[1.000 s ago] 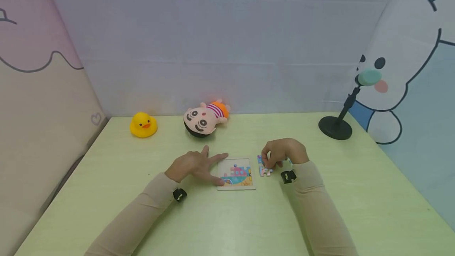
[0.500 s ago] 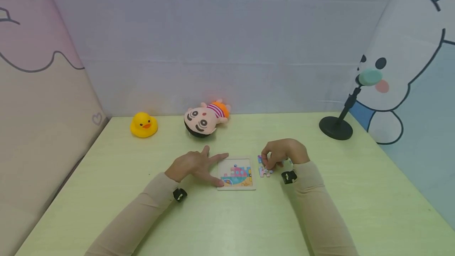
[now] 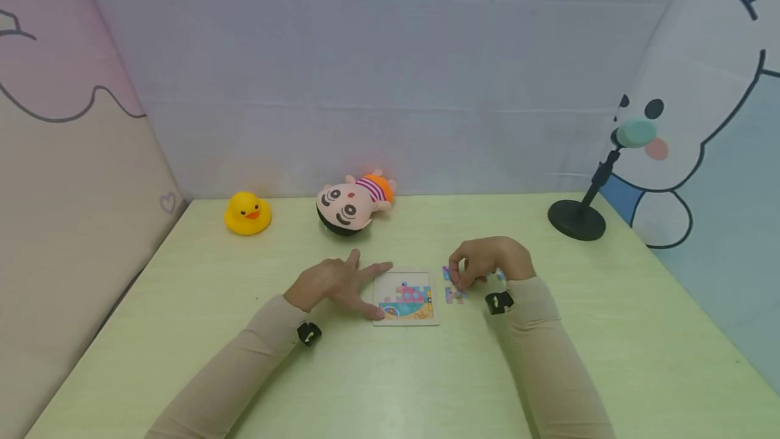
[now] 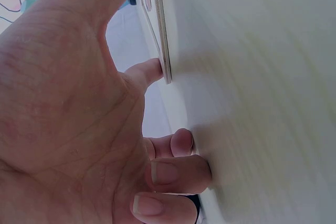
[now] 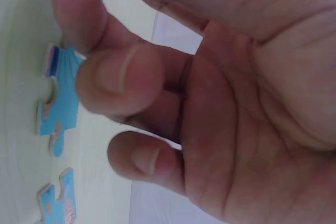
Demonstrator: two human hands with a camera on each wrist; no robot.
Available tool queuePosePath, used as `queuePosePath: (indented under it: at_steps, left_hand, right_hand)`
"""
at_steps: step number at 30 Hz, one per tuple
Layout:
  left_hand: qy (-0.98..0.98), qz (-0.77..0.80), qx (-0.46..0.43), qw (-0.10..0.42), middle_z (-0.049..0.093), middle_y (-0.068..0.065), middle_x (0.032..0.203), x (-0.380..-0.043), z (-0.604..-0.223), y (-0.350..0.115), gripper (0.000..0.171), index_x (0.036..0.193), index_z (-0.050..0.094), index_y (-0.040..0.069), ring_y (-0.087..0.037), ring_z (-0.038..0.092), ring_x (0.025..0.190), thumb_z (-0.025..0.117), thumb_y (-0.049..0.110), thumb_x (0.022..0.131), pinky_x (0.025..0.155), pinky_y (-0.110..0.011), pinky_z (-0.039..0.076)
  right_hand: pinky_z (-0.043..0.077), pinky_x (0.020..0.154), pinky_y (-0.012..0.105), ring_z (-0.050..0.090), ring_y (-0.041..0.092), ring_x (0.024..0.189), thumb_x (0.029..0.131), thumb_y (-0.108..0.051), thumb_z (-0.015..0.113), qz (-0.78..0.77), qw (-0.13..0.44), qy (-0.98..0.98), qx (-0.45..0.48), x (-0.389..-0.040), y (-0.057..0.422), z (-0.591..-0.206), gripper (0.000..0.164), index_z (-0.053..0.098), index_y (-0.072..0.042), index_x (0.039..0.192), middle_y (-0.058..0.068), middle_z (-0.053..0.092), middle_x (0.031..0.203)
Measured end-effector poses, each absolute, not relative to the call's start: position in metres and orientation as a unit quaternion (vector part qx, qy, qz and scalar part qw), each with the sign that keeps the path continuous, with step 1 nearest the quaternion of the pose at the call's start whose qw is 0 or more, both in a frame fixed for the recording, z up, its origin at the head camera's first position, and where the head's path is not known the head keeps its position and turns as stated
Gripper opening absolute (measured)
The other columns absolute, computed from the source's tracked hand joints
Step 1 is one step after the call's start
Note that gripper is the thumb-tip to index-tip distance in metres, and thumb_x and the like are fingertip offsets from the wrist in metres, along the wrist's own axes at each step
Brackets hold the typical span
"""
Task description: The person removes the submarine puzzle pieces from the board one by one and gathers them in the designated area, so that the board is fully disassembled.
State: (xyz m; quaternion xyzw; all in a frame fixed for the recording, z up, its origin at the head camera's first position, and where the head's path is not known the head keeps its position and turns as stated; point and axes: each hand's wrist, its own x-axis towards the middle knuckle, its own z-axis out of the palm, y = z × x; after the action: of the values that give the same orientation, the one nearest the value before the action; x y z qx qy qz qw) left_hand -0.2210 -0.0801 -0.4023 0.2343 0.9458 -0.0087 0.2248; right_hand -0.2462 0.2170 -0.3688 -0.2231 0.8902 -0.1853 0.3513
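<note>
A square puzzle tray lies flat on the table, its lower part filled with a joined picture in pink, teal and yellow. My left hand spreads thumb and index finger against the tray's left side, thumb near the lower corner, index near the upper one. Just right of the tray, my right hand bends down and pinches a small puzzle piece, largely hidden by the fingertips. Other loose pieces lie under and around this hand, among them a blue puzzle piece in the right wrist view.
Toward the back of the table are a yellow rubber duck and a plush doll lying on its side. A black stand with a mint-coloured head is at the back right. Behind them hangs a pale cloth.
My right fingertips shift very slightly over the loose pieces, and the piece by them looks a little turned or tilted. My left hand and the tray keep their places.
</note>
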Motion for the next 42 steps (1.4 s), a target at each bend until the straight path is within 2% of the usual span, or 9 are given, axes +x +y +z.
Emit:
queuePosePath:
  at_steps: [9,15,19,23,27,35,42]
  left_hand:
    - [0.945,-0.007,0.239,0.224,0.037,-0.017,0.136,-0.221,-0.404,-0.080,0.099,0.157,0.020,0.048,-0.029,0.056,0.079,0.061,0.084,0.074,0.066,-0.040,0.045]
    - [0.945,-0.008,0.238,0.222,0.036,-0.018,0.138,-0.222,-0.405,-0.081,0.099,0.156,0.019,0.049,-0.029,0.056,0.079,0.060,0.084,0.074,0.066,-0.040,0.045]
    - [0.945,-0.007,0.239,0.221,0.036,-0.019,0.138,-0.222,-0.404,-0.081,0.099,0.157,0.019,0.048,-0.029,0.056,0.079,0.061,0.083,0.074,0.066,-0.040,0.045]
    - [0.946,-0.008,0.236,0.222,0.036,-0.018,0.137,-0.222,-0.404,-0.080,0.099,0.157,0.020,0.048,-0.029,0.056,0.079,0.061,0.084,0.074,0.066,-0.040,0.045]
    - [0.947,-0.006,0.232,0.221,0.037,-0.017,0.135,-0.221,-0.405,-0.080,0.098,0.156,0.021,0.049,-0.029,0.056,0.080,0.062,0.083,0.074,0.067,-0.040,0.045]
    - [0.948,-0.011,0.229,0.219,0.039,-0.014,0.129,-0.221,-0.404,-0.080,0.098,0.155,0.022,0.051,-0.028,0.056,0.079,0.061,0.085,0.072,0.066,-0.040,0.046]
    - [0.947,-0.015,0.230,0.223,0.038,-0.016,0.134,-0.222,-0.403,-0.080,0.098,0.156,0.021,0.050,-0.028,0.056,0.081,0.061,0.085,0.073,0.068,-0.040,0.046]
  right_hand:
    - [0.035,0.058,0.026,0.040,0.012,0.059,0.094,-0.002,0.065,-0.221,0.348,0.874,-0.259,-0.248,0.215,-0.367,0.005,0.064,-0.007,0.093,0.004,0.066,0.080]
    - [0.037,0.060,0.028,0.042,0.012,0.059,0.094,-0.004,0.066,-0.212,0.323,0.879,-0.279,-0.247,0.212,-0.364,0.006,0.065,-0.010,0.096,0.004,0.064,0.081]
    - [0.041,0.066,0.030,0.048,0.013,0.067,0.095,-0.006,0.067,-0.197,0.300,0.884,-0.299,-0.246,0.209,-0.361,0.010,0.066,-0.010,0.103,0.005,0.065,0.086]
    - [0.045,0.071,0.032,0.057,0.019,0.076,0.096,-0.007,0.066,-0.188,0.275,0.891,-0.308,-0.245,0.206,-0.360,0.016,0.067,-0.012,0.110,0.004,0.066,0.093]
    - [0.047,0.072,0.033,0.061,0.026,0.080,0.095,-0.008,0.066,-0.189,0.260,0.898,-0.302,-0.243,0.202,-0.360,0.018,0.067,-0.014,0.113,0.003,0.066,0.094]
    - [0.047,0.071,0.032,0.060,0.018,0.075,0.094,-0.007,0.068,-0.200,0.251,0.896,-0.307,-0.244,0.192,-0.362,0.024,0.066,-0.014,0.117,0.002,0.065,0.091]
    - [0.047,0.075,0.033,0.059,0.014,0.079,0.094,-0.010,0.070,-0.191,0.248,0.897,-0.314,-0.242,0.181,-0.364,0.024,0.066,-0.015,0.118,0.001,0.064,0.094]
